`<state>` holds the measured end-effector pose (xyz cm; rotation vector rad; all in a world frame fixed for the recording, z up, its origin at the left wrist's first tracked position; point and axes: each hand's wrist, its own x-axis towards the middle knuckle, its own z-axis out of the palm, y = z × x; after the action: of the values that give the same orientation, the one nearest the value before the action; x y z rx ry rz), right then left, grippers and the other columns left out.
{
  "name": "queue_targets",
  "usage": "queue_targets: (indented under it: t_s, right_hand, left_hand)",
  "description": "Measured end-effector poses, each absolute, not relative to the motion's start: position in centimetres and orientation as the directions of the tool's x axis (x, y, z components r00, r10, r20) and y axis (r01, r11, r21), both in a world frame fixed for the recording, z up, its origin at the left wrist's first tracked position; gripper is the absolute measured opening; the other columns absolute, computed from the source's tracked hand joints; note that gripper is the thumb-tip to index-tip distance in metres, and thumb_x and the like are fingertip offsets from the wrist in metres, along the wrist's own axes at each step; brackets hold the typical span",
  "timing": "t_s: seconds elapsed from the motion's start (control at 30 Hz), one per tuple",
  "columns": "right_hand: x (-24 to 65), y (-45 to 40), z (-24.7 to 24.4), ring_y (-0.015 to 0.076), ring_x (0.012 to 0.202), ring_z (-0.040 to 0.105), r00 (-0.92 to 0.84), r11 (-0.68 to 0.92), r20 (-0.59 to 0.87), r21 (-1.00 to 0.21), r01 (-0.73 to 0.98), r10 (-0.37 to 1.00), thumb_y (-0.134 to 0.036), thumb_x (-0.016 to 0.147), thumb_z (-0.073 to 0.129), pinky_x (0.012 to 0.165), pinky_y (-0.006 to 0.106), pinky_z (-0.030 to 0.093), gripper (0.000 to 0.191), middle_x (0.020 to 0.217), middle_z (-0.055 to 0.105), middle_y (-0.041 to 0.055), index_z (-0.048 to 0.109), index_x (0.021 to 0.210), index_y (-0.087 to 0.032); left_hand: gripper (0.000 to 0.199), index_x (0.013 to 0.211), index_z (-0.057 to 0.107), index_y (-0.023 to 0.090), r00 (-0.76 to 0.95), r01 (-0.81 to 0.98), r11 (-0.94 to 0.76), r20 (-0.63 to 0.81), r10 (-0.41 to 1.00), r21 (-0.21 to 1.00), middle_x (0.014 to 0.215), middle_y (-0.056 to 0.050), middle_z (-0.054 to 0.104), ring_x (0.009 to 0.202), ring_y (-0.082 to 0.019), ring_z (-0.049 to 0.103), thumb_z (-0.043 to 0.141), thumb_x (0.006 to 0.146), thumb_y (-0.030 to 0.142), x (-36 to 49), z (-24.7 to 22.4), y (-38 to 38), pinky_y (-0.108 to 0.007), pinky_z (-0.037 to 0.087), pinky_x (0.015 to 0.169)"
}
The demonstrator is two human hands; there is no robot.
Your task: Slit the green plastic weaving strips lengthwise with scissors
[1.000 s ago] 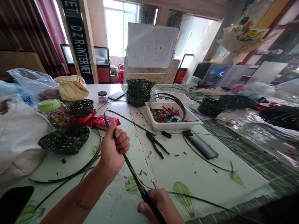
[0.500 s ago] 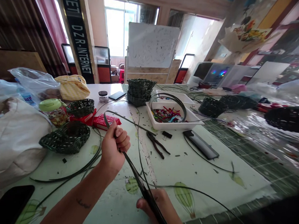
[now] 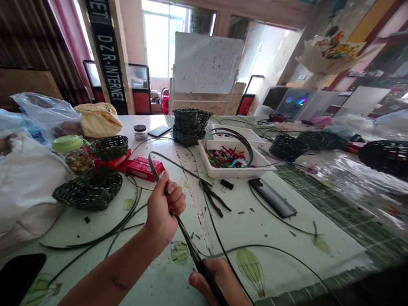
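Observation:
My left hand (image 3: 167,204) is closed in a fist around dark green flat weaving strips (image 3: 188,239), above the middle of the table. One end of a strip loops up out of this fist and bends back over the table. Lower and nearer to me, my right hand (image 3: 211,277) is closed on the same strips, its thumb along them; part of its fingers is hidden. The strips run taut between both hands. Beyond the fists lie dark-handled pliers (image 3: 216,200) and a black binder clip (image 3: 227,184).
A white tray (image 3: 237,172) holds colourful bits and coiled strip. Dark woven baskets (image 3: 191,126) stand at the back, left and right. A phone (image 3: 272,197), red box (image 3: 143,167), lidded jar (image 3: 71,153) and white bag (image 3: 19,191) lie around. Loose strips curve over the table.
My left hand has shifted a little to the right with the strips. A loose strip end near the pliers has swung right. My right hand stays at nearly the same place.

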<state>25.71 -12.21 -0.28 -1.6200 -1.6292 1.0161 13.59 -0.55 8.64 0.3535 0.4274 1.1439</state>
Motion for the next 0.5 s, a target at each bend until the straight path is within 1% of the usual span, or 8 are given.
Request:
queue_targets:
  t_s: [0.07, 0.23, 0.3, 0.43, 0.5]
  right_hand:
    - [25.6, -12.1, -0.4, 0.0086, 0.046, 0.016, -0.045, -0.072, -0.109, -0.867, 0.493, 0.993, -0.066, 0.073, 0.050, 0.042, 0.026, 0.008, 0.058, 0.050, 0.016, -0.0059, 0.020, 0.051, -0.022]
    - [25.5, -12.0, -0.6, 0.0080, 0.047, 0.016, -0.050, -0.113, -0.155, -0.875, 0.472, 0.987, -0.048, 0.073, 0.055, 0.042, 0.025, 0.011, 0.048, 0.051, 0.016, -0.0062, 0.021, 0.051, -0.021]
    - [25.5, -12.0, -0.6, 0.0078, 0.047, 0.015, -0.042, -0.130, -0.168, -0.880, 0.457, 0.985, -0.045, 0.072, 0.055, 0.041, 0.025, 0.011, 0.046, 0.050, 0.016, -0.0065, 0.022, 0.049, -0.021]
    - [25.5, -12.0, -0.5, 0.0076, 0.047, 0.015, -0.039, -0.167, -0.205, -0.880, 0.446, 0.978, -0.038, 0.071, 0.057, 0.041, 0.025, 0.012, 0.043, 0.050, 0.016, -0.0066, 0.024, 0.049, -0.021]
    - [25.5, -12.0, -0.6, 0.0076, 0.047, 0.016, -0.047, -0.174, -0.218, -0.874, 0.454, 0.975, -0.033, 0.070, 0.059, 0.041, 0.024, 0.012, 0.043, 0.050, 0.017, -0.0065, 0.023, 0.050, -0.021]
  left_hand:
    - [0.041, 0.053, 0.032, 0.018, 0.345, -0.797, 0.366, -0.137, 0.929, 0.481, 0.048, 0.008, 0.010, 0.038, -0.006, 0.009, 0.044, 0.089, 0.034, 13.5, 8.7, -0.6, -0.021, 0.008, 0.035]
    - [0.041, 0.053, 0.033, 0.017, 0.339, -0.796, 0.357, -0.130, 0.932, 0.489, 0.048, 0.008, 0.010, 0.037, -0.006, 0.010, 0.044, 0.089, 0.033, 13.6, 8.4, -0.5, -0.021, 0.008, 0.035]
    - [0.041, 0.053, 0.034, 0.017, 0.339, -0.797, 0.359, -0.131, 0.931, 0.486, 0.048, 0.008, 0.011, 0.037, -0.006, 0.011, 0.043, 0.090, 0.033, 13.7, 8.3, -0.3, -0.021, 0.008, 0.036]
    - [0.038, 0.054, 0.037, 0.016, 0.431, -0.768, 0.444, -0.141, 0.891, 0.462, 0.048, 0.007, 0.015, 0.037, -0.006, 0.015, 0.041, 0.090, 0.029, 12.7, 8.7, 0.7, -0.021, 0.011, 0.036]
    - [0.036, 0.055, 0.038, 0.016, 0.466, -0.765, 0.462, -0.108, 0.878, 0.449, 0.048, 0.007, 0.016, 0.036, -0.006, 0.017, 0.041, 0.090, 0.027, 11.6, 9.2, 1.4, -0.021, 0.012, 0.036]
